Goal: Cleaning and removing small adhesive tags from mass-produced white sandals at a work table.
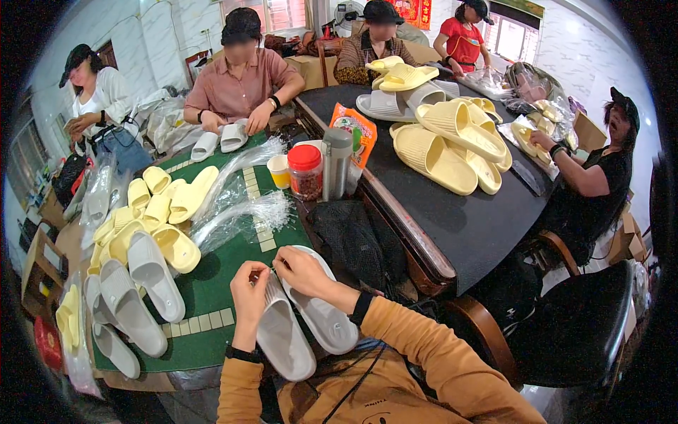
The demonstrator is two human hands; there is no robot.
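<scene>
A pair of grey slide slippers lies before me at the near edge of the green mat, the left slipper (284,339) beside the right slipper (328,321). My left hand (248,300) is over the front of the left slipper, its thumb and fingers pinched together. Close beside it, my right hand (305,272) is also pinched, lying across the front of the pair. Whatever sits between the fingertips is too small to make out. The slippers' straps are partly hidden by my hands. Beyond them lie bundles of thin clear plastic strands (244,222).
Yellow slippers (176,247) and grey slippers (134,304) are heaped on the mat at left. A red-lidded jar (305,173), a paper cup (278,172) and a steel flask (337,162) stand ahead. More yellow slippers (452,152) pile on the black table (438,226). Several people work around.
</scene>
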